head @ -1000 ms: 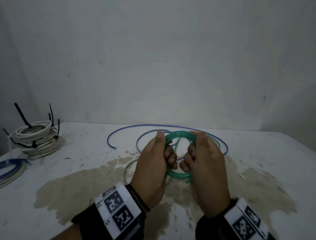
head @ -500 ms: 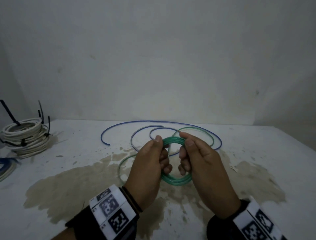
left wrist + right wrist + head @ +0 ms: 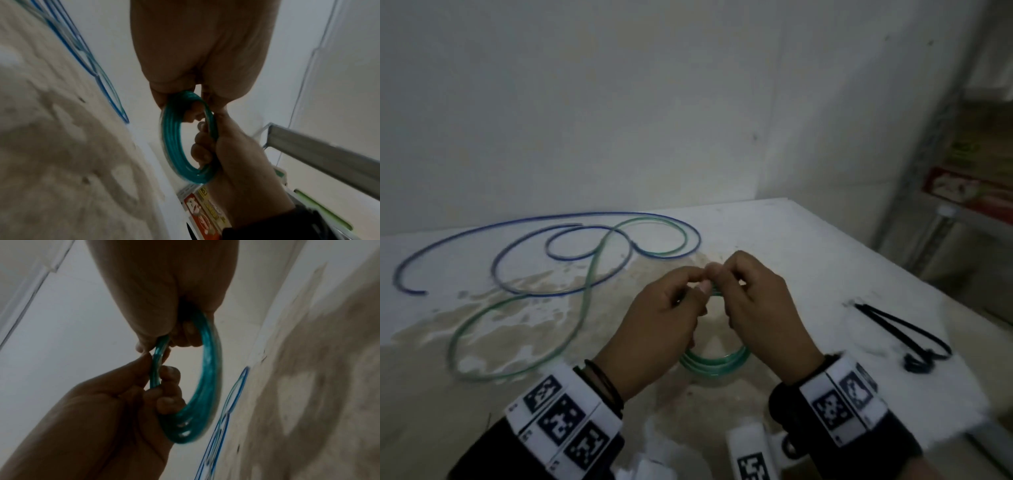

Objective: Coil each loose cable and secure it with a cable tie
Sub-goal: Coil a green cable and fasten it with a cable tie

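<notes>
- I have the translucent teal-green cable coil (image 3: 714, 364) held upright between both hands, just above the stained white tabletop (image 3: 808, 260); its lower arc shows under my wrists in the head view.
- My left hand (image 3: 666, 323) has fingers curled through the ring and thumb outside, gripping the stacked turns on its side.
- My right hand (image 3: 758, 313) does the same on the opposite side, fingers hooked inside the ring (both wrist views confirm it).
- The thumbs and forefingers of the 2 hands meet at the top of the coil, pinching there; what exactly sits under the tips I cannot tell.
- The same green cable's loose tail (image 3: 524, 346) sweeps across the table to the left, crossing a thin blue cable (image 3: 482, 229) that lies in open loops.
- My judgement: coiling is unfinished, since that tail is not yet wound in.
- To do it well I would keep 1 hand clamping all turns flat together while the other feeds the tail round at the same diameter, so no turn springs out.
- The springy tubing could unwind if either grip slackens.
- A bunch of black cable ties (image 3: 904, 337) lies to my right, within reach of the right hand once the left alone holds the coil.
</notes>
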The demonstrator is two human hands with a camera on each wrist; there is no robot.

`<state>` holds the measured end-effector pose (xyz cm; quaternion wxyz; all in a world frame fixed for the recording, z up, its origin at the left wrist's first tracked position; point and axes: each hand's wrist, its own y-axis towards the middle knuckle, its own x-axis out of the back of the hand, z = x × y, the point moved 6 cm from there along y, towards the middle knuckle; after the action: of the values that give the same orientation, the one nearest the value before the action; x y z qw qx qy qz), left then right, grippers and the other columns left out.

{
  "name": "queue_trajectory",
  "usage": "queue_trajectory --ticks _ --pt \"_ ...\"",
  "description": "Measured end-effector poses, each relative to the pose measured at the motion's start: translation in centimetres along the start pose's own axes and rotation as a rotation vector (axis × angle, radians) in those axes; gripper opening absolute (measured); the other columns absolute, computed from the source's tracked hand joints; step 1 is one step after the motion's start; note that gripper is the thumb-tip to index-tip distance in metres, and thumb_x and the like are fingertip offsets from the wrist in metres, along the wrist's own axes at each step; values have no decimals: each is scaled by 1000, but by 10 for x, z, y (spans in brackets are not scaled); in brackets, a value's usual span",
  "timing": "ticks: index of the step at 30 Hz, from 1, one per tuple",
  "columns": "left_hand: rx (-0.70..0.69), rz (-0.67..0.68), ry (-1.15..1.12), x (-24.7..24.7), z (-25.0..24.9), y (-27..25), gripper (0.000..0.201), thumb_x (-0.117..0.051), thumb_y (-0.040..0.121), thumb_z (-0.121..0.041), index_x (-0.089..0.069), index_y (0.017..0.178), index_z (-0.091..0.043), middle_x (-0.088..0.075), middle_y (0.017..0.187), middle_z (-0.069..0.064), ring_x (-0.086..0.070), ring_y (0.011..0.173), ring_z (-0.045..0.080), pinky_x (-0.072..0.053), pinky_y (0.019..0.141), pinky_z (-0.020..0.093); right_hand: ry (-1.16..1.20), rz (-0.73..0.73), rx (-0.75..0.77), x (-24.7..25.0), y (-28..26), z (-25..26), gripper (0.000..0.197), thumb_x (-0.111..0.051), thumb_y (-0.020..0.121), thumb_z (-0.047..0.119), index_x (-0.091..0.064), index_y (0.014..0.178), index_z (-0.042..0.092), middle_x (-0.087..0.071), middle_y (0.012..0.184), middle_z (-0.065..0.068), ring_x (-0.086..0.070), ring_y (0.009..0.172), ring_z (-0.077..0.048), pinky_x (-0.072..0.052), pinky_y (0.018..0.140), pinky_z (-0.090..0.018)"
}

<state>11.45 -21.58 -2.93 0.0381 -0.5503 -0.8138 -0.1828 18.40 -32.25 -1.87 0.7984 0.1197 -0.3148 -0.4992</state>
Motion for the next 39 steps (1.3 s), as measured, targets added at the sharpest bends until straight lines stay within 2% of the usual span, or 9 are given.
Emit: queue_trajectory --ticks 3,7,10,16,21,27,31,34,39 --pt "-55 55 78 -23 -1 7 13 -55 94 -25 -66 88 -22 -67 70 -7 -61 56 6 -50 56 19 -72 45 -106 18 -1 -19 36 -53 94 35 -51 68 11 -52 54 5 -46 48 -7 -38 53 -25" --pt "146 216 -213 -51 8 8 18 -49 98 -18 -66 104 -17 -58 65 6 -51 49 15 -48 50 27 -65 67 -200 31 -5 -35 30 -51 94 38 -47 75 15 -51 61 -1 -43 50 -9 -37 55 -27" --pt "160 160 -221 -59 14 8 22 -48 98 -17 -69 103 -16 -44 58 1 -39 44 11 -39 46 26 -82 91 -254 33 -8 -41 30 -50 95 38 -47 78 14 -48 61 1 -41 51 -10 -36 57 -27" --pt "134 58 -208 -56 21 8 23 -52 96 -20 -75 92 -22 -42 50 -4 -37 42 10 -35 45 24 -54 158 -388 33 -12 -39 31 -43 97 42 -45 87 13 -58 64 -5 -52 51 -14 -43 53 -28" --pt "303 -62 -415 -45 42 6 21 -52 96 -15 -72 94 -10 -39 56 -2 -32 42 8 -31 38 19 -496 153 -346 91 -5 -45 31 -50 94 41 -66 86 15 -66 88 3 -59 82 -17 -41 68 -27" --pt "329 -100 -563 -40 47 2 20 -49 97 -11 -68 98 -5 -35 62 0 -30 42 5 -29 36 17 -916 290 -656 179 -28 -76 13 -65 86 22 -74 93 16 -68 103 -1 -57 85 -13 -39 72 -20" --pt "339 -117 -578 -37 51 3 20 -48 98 -12 -67 100 -6 -33 64 1 -29 45 6 -29 37 18 -1013 457 -774 182 -42 -88 22 -72 81 22 -72 102 17 -59 98 3 -53 89 -11 -36 57 -11" --pt "358 -143 -600 -34 55 2 20 -48 97 -12 -67 99 -6 -33 64 1 -29 45 7 -28 37 17 -1110 548 -773 178 -43 -102 25 -69 80 18 -71 101 5 -67 103 -8 -63 95 -20 -45 69 -21" --pt "361 -163 -619 -31 59 1 19 -48 98 -11 -67 99 -6 -35 62 0 -29 44 7 -28 37 18 -1121 525 -753 174 -39 -106 20 -68 80 16 -74 97 8 -70 101 -7 -64 91 -20 -48 74 -22"
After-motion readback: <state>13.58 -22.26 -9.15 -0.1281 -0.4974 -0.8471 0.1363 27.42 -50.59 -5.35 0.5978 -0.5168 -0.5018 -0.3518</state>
